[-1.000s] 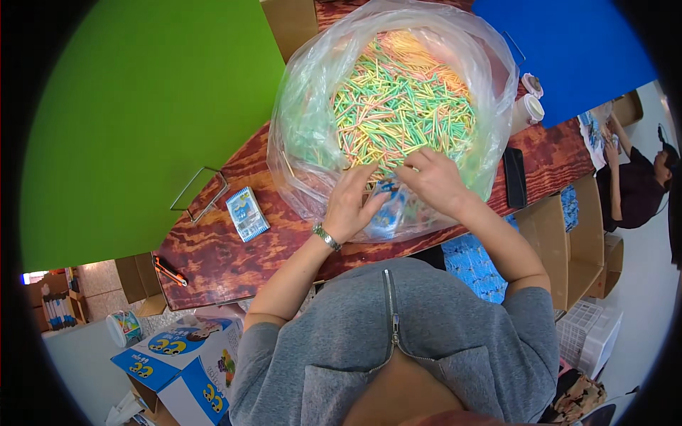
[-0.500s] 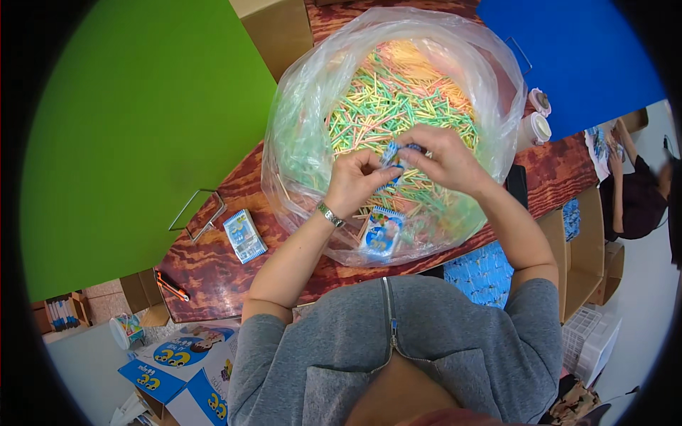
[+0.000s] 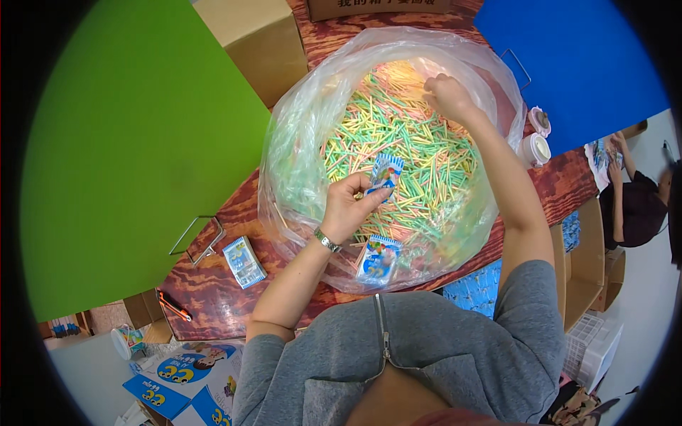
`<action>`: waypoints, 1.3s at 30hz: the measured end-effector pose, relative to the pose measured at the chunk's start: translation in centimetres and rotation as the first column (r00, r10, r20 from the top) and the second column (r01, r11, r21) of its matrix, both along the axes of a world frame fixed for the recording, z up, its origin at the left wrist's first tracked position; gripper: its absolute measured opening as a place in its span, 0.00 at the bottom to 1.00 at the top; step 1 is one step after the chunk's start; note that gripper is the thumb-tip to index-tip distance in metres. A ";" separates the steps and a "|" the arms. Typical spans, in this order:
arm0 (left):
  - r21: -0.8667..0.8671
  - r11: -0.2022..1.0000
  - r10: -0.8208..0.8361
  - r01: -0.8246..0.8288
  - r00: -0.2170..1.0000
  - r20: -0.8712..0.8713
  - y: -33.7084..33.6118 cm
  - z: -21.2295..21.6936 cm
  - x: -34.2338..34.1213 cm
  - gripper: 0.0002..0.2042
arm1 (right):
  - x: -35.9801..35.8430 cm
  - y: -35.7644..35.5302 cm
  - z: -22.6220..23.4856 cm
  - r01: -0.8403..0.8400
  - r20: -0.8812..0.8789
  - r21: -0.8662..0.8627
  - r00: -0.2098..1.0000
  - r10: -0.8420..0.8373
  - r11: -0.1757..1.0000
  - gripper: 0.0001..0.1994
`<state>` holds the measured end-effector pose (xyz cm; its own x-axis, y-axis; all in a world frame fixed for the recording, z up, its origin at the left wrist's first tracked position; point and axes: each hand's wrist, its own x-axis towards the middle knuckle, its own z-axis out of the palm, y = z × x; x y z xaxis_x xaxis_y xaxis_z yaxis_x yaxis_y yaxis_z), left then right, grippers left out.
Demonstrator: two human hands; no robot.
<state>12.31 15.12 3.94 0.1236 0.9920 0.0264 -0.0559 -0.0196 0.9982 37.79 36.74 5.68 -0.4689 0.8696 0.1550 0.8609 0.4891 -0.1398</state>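
A large clear plastic bag [image 3: 298, 142] lies wide open on the table, full of thin pastel sticks [image 3: 398, 128] in green, yellow, pink and orange. Over its near middle, my left hand [image 3: 349, 207] pinches a small blue-and-white packet [image 3: 387, 172] between thumb and fingers. My right hand [image 3: 449, 98] reaches to the far right part of the pile, fingers curled at the orange and pink sticks; what they grip, if anything, is hidden. Another blue-and-white packet [image 3: 379, 261] lies on the bag's near edge. Left of the bag, a stack of similar packets [image 3: 245, 263] rests on the table.
A green panel [image 3: 142, 156] stands at left, a blue panel [image 3: 575, 71] at right, both with wire handles. Cardboard boxes [image 3: 263, 53] stand behind. A white cup [image 3: 536, 150] and an orange cutter [image 3: 175, 305] lie near the edges. A co-worker [image 3: 639, 199] sits far right.
My right hand has left the packet and moved up and right to the far sticks. My left hand keeps the packet, now more upright and in plain view.
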 end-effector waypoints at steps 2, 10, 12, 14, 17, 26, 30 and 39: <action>0.015 1.000 0.005 -0.005 1.000 -0.004 -0.2 -0.2 -0.2 0.09 | -0.9 0.6 0.2 0.017 0.138 -0.006 0.990 -0.016 1.000 0.13; -0.035 0.999 -0.036 0.035 0.999 -0.026 -0.6 -0.6 -1.3 0.05 | -2.6 2.2 -0.2 0.084 0.387 -0.176 0.922 -0.009 0.981 0.15; -0.025 0.999 -0.036 0.035 0.998 -0.053 -0.6 -0.5 -1.5 0.06 | -2.8 2.2 -0.3 0.056 0.410 -0.182 0.912 0.024 0.982 0.15; -0.016 0.999 -0.033 0.032 0.998 -0.049 -0.6 -0.7 -1.5 0.05 | -2.5 2.4 -0.5 0.031 0.434 -0.187 0.899 0.054 0.982 0.14; -0.046 0.999 -0.019 0.018 1.000 -0.020 -0.6 -0.4 -1.4 0.05 | -1.5 2.5 -0.8 -0.033 0.438 -0.138 0.894 0.091 0.990 0.13; 0.040 0.993 0.116 -0.113 0.990 -0.079 -0.2 -0.6 -1.4 0.07 | -1.9 -0.4 4.4 -0.109 0.238 0.030 0.966 0.099 0.994 0.10; 0.200 0.953 0.275 -0.226 0.923 -0.268 -0.2 0.7 -2.0 0.09 | -3.7 -6.0 10.3 -0.276 -0.394 -0.718 0.918 -0.046 0.639 0.16; 0.428 0.874 0.409 -0.231 0.825 -0.391 -0.2 1.0 -2.2 0.09 | -6.5 -10.8 14.5 -0.284 -0.201 -0.843 0.954 0.221 0.458 0.17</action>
